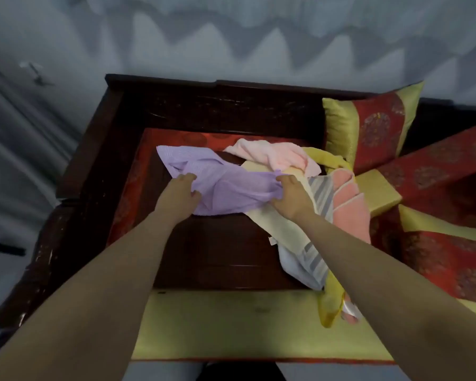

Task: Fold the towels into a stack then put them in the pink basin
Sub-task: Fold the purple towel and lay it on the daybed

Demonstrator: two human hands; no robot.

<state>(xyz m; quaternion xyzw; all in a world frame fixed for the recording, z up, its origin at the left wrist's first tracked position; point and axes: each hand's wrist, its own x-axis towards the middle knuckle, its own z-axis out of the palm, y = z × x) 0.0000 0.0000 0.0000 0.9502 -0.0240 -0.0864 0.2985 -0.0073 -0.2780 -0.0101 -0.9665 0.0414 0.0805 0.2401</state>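
Note:
A crumpled lilac towel lies across the dark seat panel of a wooden sofa. My left hand grips its left part, and my right hand grips its right edge. Behind it sits a pale pink towel, bunched up. To the right, a loose heap holds a yellow towel, a cream and grey striped towel and a salmon pink towel; these trail down toward the seat's front edge. No pink basin is in view.
The sofa has dark wooden arms and a carved back. A red and gold cushion leans at the back right, with more red and gold cushions on the right. A gold cushion edge runs along the front.

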